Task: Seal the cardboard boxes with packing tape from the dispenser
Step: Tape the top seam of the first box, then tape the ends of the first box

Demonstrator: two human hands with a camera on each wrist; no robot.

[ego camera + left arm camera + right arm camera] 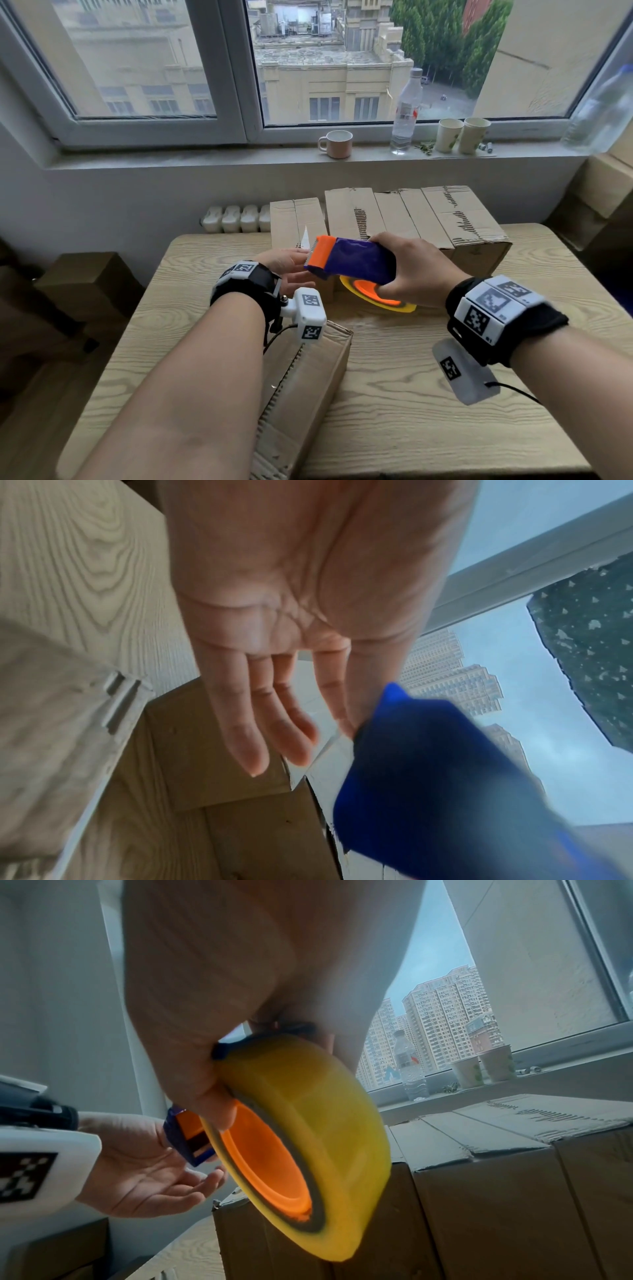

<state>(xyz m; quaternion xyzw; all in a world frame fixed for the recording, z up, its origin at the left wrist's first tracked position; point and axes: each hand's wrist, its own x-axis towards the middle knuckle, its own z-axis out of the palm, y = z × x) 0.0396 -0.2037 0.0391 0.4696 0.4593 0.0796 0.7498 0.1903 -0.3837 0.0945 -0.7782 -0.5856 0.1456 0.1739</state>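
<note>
We are holding the tape dispenser (349, 262) up in the air with our right hand (416, 270), over the table (428, 394). Our fingers are wrapping round its blue body, and the yellow tape roll (308, 1137) is hanging under it. Our left hand (291, 270) is reaching to the orange end with flat, loose fingers and is holding nothing. A small white tape end (305, 238) is sticking up by that end.

What could go wrong? The orange end is carrying little sharp teeth, and our left fingers (253, 723) are sitting very close to them, so we may be poking ourselves. The tape end is thin, so it may be slipping back onto the roll or curling and sticking to itself. We cannot tell if our left fingers are touching it.

The boxes (411, 216) are waiting in a row at the back of the table, and one more box (305, 387) is lying close under our left arm. Our left palm is facing up.
</note>
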